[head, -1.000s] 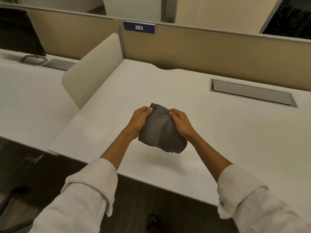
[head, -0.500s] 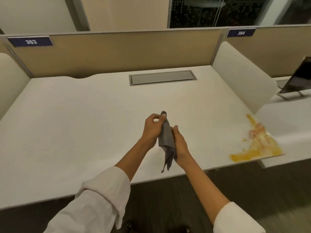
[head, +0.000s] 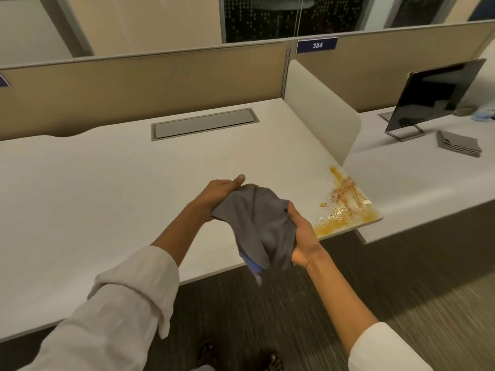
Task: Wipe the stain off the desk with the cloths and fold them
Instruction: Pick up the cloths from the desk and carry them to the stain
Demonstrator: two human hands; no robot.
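Observation:
A grey cloth (head: pixel 258 223) hangs crumpled between my hands above the front edge of the white desk (head: pixel 107 183). My left hand (head: pixel 218 192) grips its upper left part, thumb up. My right hand (head: pixel 302 236) holds its lower right side from below. A bit of blue shows under the cloth's lower edge. An orange-yellow stain (head: pixel 341 203) with reddish smears covers the desk's front right corner, just right of my right hand. A stack of folded grey cloths (head: pixel 458 143) lies on the neighbouring desk to the right.
A white divider panel (head: pixel 321 111) stands at the desk's right edge behind the stain. A grey cable hatch (head: pixel 205 124) is set into the desk's back. A dark monitor (head: pixel 434 95) stands on the right desk. Beige partitions run along the back; dark carpet lies below.
My view has swung to the right, bringing the stain closer and the monitor and folded cloths into sight. The cloth, hanging narrow before, is now spread and bunched between both hands.

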